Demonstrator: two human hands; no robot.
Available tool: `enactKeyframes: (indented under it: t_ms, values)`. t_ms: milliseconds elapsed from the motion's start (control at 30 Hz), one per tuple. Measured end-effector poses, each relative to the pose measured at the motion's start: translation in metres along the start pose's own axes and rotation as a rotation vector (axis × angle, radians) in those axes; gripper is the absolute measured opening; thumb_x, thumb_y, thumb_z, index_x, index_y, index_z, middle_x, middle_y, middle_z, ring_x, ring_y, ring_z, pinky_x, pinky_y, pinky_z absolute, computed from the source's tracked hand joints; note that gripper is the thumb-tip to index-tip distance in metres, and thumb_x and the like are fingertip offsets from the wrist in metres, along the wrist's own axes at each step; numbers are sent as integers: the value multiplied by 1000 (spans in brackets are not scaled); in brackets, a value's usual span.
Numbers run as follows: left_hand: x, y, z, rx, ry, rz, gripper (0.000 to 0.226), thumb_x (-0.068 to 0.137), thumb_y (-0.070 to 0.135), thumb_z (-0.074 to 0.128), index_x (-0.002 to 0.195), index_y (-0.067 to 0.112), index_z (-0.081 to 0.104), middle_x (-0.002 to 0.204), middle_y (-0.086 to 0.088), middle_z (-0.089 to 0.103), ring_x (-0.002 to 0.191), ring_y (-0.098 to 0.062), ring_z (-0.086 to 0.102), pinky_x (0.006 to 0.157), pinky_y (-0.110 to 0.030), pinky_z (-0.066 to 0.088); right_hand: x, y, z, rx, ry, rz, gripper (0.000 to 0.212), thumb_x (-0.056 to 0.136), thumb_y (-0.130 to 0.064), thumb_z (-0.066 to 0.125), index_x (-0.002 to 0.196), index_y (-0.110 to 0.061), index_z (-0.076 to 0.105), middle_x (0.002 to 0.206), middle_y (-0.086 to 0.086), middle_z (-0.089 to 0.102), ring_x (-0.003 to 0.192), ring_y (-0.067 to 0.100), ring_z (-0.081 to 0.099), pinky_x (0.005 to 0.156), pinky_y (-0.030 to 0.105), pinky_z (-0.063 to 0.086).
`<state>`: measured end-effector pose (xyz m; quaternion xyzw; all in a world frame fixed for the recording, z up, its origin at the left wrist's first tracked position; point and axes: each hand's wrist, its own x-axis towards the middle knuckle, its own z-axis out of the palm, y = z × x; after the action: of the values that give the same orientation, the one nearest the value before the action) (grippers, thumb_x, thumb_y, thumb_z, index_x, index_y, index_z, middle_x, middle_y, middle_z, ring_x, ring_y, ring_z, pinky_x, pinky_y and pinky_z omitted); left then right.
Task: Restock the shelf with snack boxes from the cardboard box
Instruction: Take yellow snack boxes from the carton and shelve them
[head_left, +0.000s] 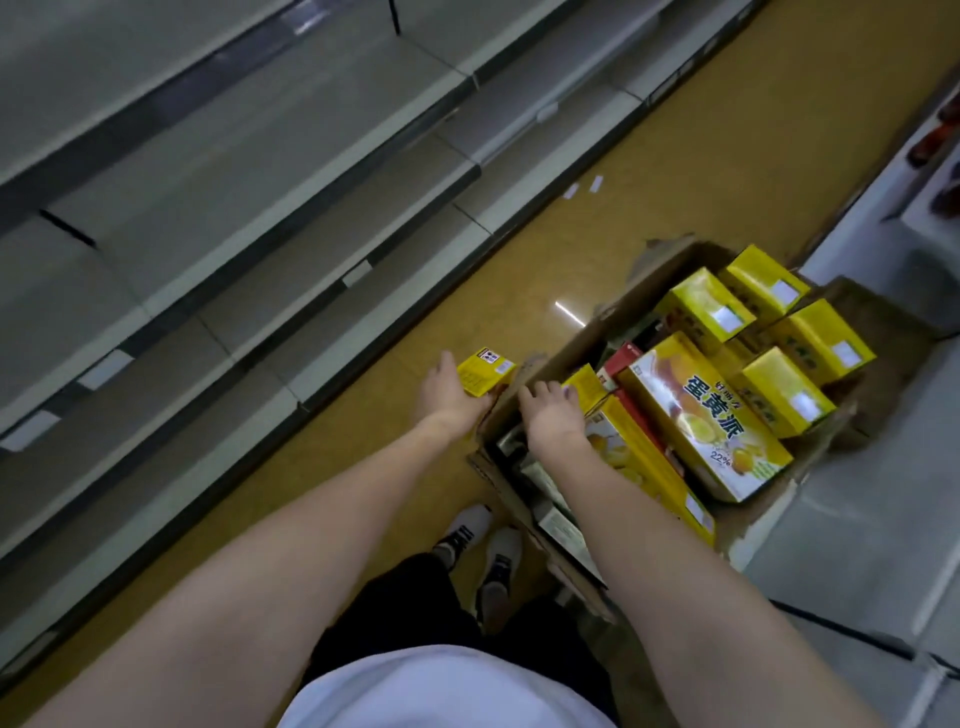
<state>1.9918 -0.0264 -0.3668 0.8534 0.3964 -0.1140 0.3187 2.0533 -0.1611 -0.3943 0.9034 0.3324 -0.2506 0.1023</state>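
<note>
Left grip (451, 396) holds a small yellow snack box (485, 370) above the floor; right grip (551, 410) clasps another yellow box (587, 385) inside the cardboard box (582, 332) beside the shelf (249, 218)

The shelves (249, 171) ran along the left of the aisle floor (519, 270), tier above tier. The cardboard box (597, 332) stood on the floor to the right, near the person's shoes (483, 551). Snack boxes (727, 364) lay packed inside it, several stacked at the far end. The left hand (449, 395) held a small box (483, 371) just outside the carton's left wall. The right hand (553, 415) reached inside, touching another box (587, 387). A second shelf unit (924, 171) stood further right.
</note>
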Motion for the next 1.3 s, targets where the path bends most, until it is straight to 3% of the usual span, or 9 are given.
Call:
enactKeyframes:
  t_ms: [67,200,367,500,667,800,967,1167,1300]
  values:
    - [-1,0,-1,-4,4,3,74,76,40,82,130,11,41,129,-14,55,118,-34,54,89,-40,48,-1,3,-7,44,20,4,64,85,-21,71,140,-14,39,135,10,50,130,31,41,111,45,30]
    - [-1,0,-2,18,5,12,79,77,42,80,136,11,38,136,-13,53,123,-33,52,92,-40,46,-1,5,-19,117,86,47,56,92,-6,53,144,-7,34,129,15,58,124,33,47,104,44,39]
    - [-1,-3,-3,-16,-3,1,72,77,37,81,130,11,40,129,-14,56,116,-34,55,87,-40,47,-14,-2,-24,168,152,65,46,91,-4,50,137,-9,46,120,11,66,118,31,56,92,41,45]
    - [-2,-2,-3,0,17,7,83,75,41,82,138,11,38,132,-13,55,119,-33,54,92,-43,49,-16,-3,-17,195,211,115,59,91,-7,55,147,-13,37,132,9,57,126,28,49,98,44,40]
    - [-2,-9,-1,-19,27,15,72,75,39,82,129,14,41,130,-11,57,116,-32,56,91,-43,50,-16,-10,-19,273,258,254,58,91,-14,60,145,-15,37,143,14,38,131,31,38,99,44,43]
    - [-3,-10,1,-20,34,20,65,75,39,82,121,16,42,126,-9,58,112,-30,57,89,-43,52,-13,-13,-27,327,123,468,55,93,-27,56,143,-12,35,143,17,34,130,34,34,98,47,44]
    - [-6,-11,1,-30,34,20,69,76,38,82,128,18,41,131,-7,56,114,-29,58,91,-44,53,-11,-15,-28,443,-57,469,54,96,-20,53,145,-13,31,148,20,26,134,40,29,99,58,45]
    - [-6,-17,-3,-32,22,29,70,77,37,82,130,16,40,129,-9,56,115,-30,57,91,-45,53,-16,-13,-32,521,73,444,55,95,-17,56,145,-14,35,146,17,36,136,37,28,104,56,40]
    - [-5,-16,-11,-49,9,7,73,75,37,83,132,15,42,128,-9,57,112,-30,57,90,-45,53,-21,-6,-48,538,246,434,50,93,-25,61,137,-13,40,139,18,41,126,36,37,102,44,41]
